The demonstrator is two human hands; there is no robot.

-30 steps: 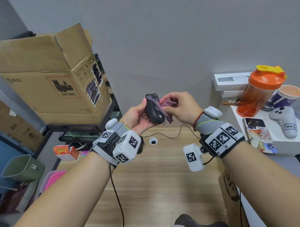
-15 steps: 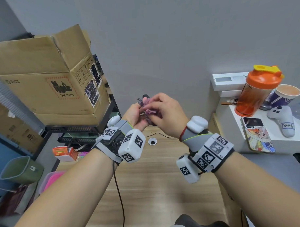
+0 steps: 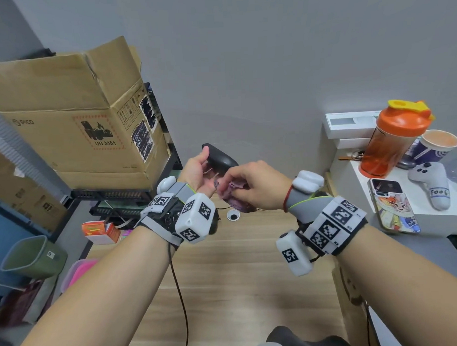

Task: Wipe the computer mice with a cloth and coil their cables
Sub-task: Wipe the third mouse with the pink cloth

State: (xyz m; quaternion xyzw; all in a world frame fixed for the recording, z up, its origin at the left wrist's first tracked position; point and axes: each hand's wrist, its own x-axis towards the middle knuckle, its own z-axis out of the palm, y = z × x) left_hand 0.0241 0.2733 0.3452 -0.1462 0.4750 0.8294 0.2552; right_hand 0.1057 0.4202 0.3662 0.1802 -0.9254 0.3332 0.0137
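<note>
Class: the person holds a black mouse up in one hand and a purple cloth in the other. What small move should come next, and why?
Probably bring the purple cloth, pinched in the right hand, back up onto the black mouse. The left hand holds the mouse raised and the cloth sits just below it.

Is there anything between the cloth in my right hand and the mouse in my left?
Nothing visible. The right hand pinches the cloth just below the mouse, which the left hand grips above the desk. Whether cloth and mouse touch can't be told.
</note>
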